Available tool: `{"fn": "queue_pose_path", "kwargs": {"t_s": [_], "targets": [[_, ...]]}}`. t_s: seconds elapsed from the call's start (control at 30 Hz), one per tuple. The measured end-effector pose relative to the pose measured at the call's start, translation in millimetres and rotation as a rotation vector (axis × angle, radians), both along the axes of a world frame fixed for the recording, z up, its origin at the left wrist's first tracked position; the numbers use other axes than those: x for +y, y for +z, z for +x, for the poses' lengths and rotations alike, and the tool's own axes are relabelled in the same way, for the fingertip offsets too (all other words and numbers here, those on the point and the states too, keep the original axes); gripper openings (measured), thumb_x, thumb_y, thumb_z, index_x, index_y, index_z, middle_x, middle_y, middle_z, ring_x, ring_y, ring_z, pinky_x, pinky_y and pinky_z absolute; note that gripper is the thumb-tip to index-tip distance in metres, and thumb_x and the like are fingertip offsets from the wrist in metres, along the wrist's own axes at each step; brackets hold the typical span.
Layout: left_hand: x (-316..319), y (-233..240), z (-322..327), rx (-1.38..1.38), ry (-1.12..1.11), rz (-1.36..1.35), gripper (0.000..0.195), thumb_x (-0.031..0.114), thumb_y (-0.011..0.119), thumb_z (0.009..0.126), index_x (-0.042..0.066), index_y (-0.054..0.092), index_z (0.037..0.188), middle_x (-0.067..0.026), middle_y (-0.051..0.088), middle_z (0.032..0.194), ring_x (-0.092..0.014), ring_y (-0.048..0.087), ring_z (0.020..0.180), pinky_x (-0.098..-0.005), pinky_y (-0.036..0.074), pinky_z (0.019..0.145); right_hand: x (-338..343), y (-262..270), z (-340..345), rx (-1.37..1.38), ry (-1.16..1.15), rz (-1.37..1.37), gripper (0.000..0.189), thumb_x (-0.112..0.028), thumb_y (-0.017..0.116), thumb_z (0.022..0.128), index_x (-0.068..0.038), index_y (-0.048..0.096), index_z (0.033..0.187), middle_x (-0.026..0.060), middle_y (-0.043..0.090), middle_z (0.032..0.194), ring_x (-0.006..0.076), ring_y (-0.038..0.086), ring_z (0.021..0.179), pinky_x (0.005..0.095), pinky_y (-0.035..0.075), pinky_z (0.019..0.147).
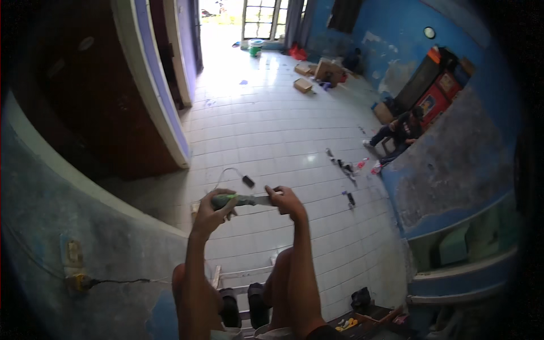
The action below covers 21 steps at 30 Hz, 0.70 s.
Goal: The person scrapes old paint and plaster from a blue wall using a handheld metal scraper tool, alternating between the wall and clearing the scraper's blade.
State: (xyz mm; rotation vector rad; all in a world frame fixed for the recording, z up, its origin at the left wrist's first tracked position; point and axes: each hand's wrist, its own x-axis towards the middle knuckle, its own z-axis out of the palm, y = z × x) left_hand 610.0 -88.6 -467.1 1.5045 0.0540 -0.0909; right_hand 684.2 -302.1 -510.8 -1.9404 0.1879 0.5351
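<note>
My left hand (215,210) is closed around the green handle of a hand tool (231,200), whose flat metal blade points to the right; it looks like a scraper or putty knife, though the exact kind is unclear. At the blade's far end, my right hand (286,199) pinches the metal between thumb and fingers. Both hands are raised in front of me, above the tiled floor. Below them, my feet in dark sandals (230,307) rest on the rungs of a ladder (241,274).
A wall socket with a plug (80,281) and cable is at the left. A black adapter (248,181) lies on the floor. At the right, a person (403,131) sits near scattered items (343,166). Cardboard boxes (303,85) stand farther off; a wooden box (378,312) is lower right.
</note>
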Motion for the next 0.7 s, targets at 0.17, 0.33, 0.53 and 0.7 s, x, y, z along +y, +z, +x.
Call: {"fn": "queue_pose_path", "kwargs": {"t_s": [0.17,0.33,0.53,0.7], "targets": [[3.7,-8.6,5.0,0.007,0.272,0.003,0.035,0.03,0.064,0.085,-0.003,0.061,0.096,-0.0045,0.062,0.063,-0.008,0.054,0.046,-0.02,0.036,0.041,7.7,19.9,-3.0,-0.038,0.007,0.16,0.059,-0.051,0.055,0.085,0.006,0.06,0.101,0.0151,0.066,0.092,0.0202,0.067,0.069,0.0273,0.049,0.059],[7.5,3.3,2.0,0.101,0.537,0.241,0.048,0.042,0.063,0.084,0.003,0.061,0.058,-0.0008,0.047,0.041,-0.007,0.046,0.035,-0.0214,0.032,0.036,10.0,36.7,-7.0,-0.024,0.065,0.156,0.065,-0.058,0.052,0.083,0.005,0.065,0.094,0.0149,0.068,0.082,0.0185,0.067,0.066,0.0334,0.05,0.071],[15.4,-10.1,3.1,0.134,0.484,0.168,0.041,0.04,0.063,0.084,0.007,0.056,0.061,0.0025,0.045,0.049,-0.005,0.041,0.041,-0.0214,0.031,0.039,6.2,12.0,-4.3,-0.061,0.15,-0.002,0.067,-0.055,0.054,0.083,0.011,0.065,0.075,0.0144,0.066,0.068,0.0196,0.064,0.053,0.0288,0.052,0.055],[4.8,4.8,-1.8,0.09,0.293,0.041,0.025,0.029,0.065,0.084,0.004,0.062,0.091,0.0031,0.049,0.057,-0.004,0.042,0.046,-0.0205,0.029,0.041,2.1,7.0,-2.1,0.062,0.128,-0.116,0.065,-0.051,0.049,0.087,0.012,0.063,0.079,0.0164,0.065,0.065,0.022,0.064,0.051,0.0285,0.049,0.045]]}}
